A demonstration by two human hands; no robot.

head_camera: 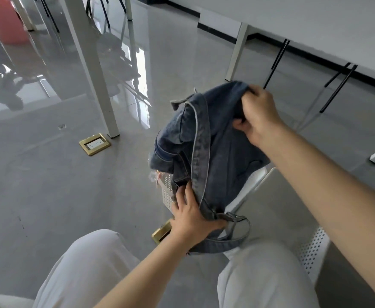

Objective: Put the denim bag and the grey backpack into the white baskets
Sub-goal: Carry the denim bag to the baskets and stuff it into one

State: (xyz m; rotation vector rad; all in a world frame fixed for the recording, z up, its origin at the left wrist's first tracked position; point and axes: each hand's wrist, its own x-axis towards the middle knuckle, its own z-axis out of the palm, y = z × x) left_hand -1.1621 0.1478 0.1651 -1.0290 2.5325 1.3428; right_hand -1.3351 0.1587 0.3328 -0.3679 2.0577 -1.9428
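The floor (48,185) is grey and so shiny that it is showing the white table legs (93,70) like a mirror. Two gold plug boxes (94,144) are sitting in it. A long white table (315,23) is running along the right side.

The right hand (257,114) is squeezing the top of the denim bag (222,156). The left hand (192,218) is gripping its lower edge by the strap (201,141). The bag is hanging partly inside a white basket (167,192) with little holes. A second white basket (313,252) is standing just beside it.
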